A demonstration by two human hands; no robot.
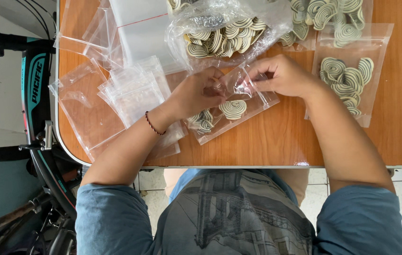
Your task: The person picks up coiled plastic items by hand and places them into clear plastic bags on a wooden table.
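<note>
- hands: our left hand (196,92) and right hand (279,74) meet over the wooden table (276,141), each with fingers pinched shut on the mouth of a small clear bag (246,101).
- small clear bag: lies flat near the table's front edge, between both hands, its open end lifted by our fingertips; striped swirl biscuits (233,108) sit inside it, a few more near our left wrist.
- red cord bracelet (153,125): around our left wrist.
- stack of empty clear bags (135,92): just left of our left hand, fanned out.
- large crumpled plastic bag of biscuits (224,35): beyond the hands.
- filled bag (347,78): to the right of our right forearm, lying flat.
- bicycle (35,94): beside the table's left edge.
</note>
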